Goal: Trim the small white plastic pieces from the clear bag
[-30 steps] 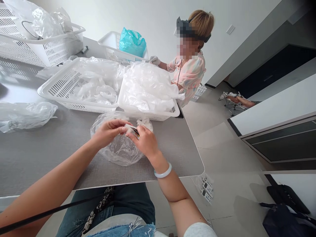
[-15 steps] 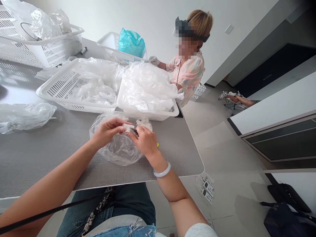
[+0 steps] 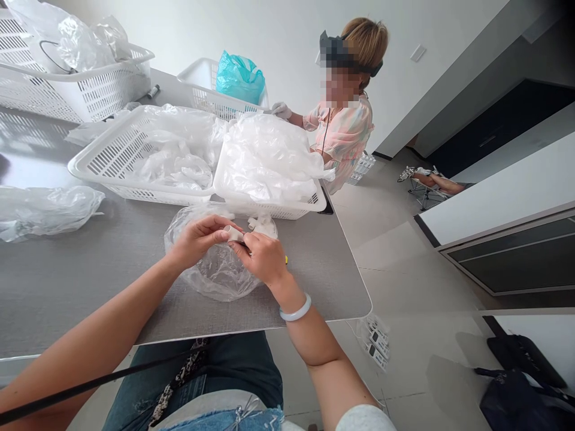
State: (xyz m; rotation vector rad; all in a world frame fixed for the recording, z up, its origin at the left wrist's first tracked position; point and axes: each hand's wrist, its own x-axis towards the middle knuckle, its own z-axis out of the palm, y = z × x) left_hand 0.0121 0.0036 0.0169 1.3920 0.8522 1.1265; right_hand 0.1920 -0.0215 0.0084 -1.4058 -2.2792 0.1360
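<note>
My left hand (image 3: 197,240) pinches a short white plastic pipe fitting (image 3: 234,234) between thumb and fingers, one round opening showing. Close against its right side, my right hand (image 3: 265,257) is closed around a slim knife-like tool with a yellow end (image 3: 286,260); its dark tip is mostly hidden at the fitting. Both hands are above a clear plastic bag (image 3: 220,278) spread on the grey table (image 3: 112,275). Several small white fittings (image 3: 264,225) lie just behind my right hand.
White baskets (image 3: 101,173) heaped with clear bags (image 3: 269,155) stand behind my hands. Another basket holds a turquoise bag (image 3: 240,78). A filled clear bag (image 3: 49,209) lies on the left. Across the table stands a person (image 3: 345,131) with a gloved hand. The table's corner (image 3: 371,308) is at right.
The fitting has turned in my left hand, so its round opening now faces more upward. The tool's dark tip shows less than before. Both hands stay in nearly the same place.
</note>
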